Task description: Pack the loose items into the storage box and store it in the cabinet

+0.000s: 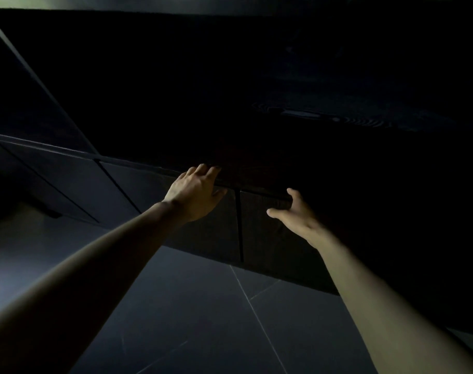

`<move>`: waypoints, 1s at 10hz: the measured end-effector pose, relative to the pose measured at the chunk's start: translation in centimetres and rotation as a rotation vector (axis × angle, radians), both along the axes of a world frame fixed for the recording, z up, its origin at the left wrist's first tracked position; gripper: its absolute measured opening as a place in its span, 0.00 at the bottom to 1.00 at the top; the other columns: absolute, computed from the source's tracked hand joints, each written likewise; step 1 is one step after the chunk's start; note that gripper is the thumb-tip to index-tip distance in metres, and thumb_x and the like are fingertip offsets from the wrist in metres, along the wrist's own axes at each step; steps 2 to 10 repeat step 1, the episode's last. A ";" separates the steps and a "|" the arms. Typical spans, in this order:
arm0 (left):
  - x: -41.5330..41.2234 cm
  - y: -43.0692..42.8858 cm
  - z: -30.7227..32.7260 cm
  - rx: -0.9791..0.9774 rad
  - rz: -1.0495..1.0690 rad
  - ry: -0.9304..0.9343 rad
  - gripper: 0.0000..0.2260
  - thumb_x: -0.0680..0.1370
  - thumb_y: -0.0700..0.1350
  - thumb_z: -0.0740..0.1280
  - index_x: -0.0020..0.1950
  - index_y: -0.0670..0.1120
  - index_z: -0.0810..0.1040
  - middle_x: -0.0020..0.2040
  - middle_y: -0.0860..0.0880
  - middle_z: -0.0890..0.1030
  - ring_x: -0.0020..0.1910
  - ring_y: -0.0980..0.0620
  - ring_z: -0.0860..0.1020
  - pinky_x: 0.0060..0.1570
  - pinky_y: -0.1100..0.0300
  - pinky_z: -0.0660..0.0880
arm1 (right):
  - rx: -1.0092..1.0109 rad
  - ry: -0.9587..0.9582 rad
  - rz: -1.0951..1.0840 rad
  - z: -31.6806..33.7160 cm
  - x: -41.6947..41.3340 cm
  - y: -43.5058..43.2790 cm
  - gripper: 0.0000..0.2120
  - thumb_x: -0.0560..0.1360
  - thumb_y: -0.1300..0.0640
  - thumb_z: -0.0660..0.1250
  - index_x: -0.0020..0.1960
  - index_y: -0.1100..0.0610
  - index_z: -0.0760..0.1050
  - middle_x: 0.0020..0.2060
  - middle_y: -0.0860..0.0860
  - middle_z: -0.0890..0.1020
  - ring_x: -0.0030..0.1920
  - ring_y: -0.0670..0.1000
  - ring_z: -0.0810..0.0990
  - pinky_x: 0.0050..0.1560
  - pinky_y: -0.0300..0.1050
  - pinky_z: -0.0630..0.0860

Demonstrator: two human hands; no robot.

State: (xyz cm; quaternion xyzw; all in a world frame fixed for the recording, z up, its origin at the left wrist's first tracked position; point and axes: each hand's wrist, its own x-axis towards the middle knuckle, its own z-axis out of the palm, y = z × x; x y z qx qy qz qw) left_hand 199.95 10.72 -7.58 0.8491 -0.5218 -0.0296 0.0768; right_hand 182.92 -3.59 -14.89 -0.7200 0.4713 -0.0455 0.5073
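Dark cabinet top point(176, 103); contents lost in shadow.

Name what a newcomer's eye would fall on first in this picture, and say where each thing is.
Against the gloom the pale left hand stands out first, its fingers laid on the top edge of the dark cabinet at mid-frame. The right hand is spread open just right of it, near the top of a door. Below them lies the grey tiled floor.
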 end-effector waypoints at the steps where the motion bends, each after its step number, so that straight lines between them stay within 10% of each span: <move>1: -0.8 0.1 1.7 -0.016 -0.046 -0.029 0.26 0.77 0.56 0.60 0.72 0.46 0.61 0.68 0.43 0.69 0.66 0.42 0.67 0.62 0.50 0.65 | -0.110 -0.038 -0.020 2.5 -1.2 1.1 0.40 0.70 0.49 0.70 0.74 0.47 0.50 0.74 0.55 0.55 0.72 0.58 0.58 0.65 0.56 0.62; 10: -0.8 0.1 1.7 -0.016 -0.046 -0.029 0.26 0.77 0.56 0.60 0.72 0.46 0.61 0.68 0.43 0.69 0.66 0.42 0.67 0.62 0.50 0.65 | -0.110 -0.038 -0.020 2.5 -1.2 1.1 0.40 0.70 0.49 0.70 0.74 0.47 0.50 0.74 0.55 0.55 0.72 0.58 0.58 0.65 0.56 0.62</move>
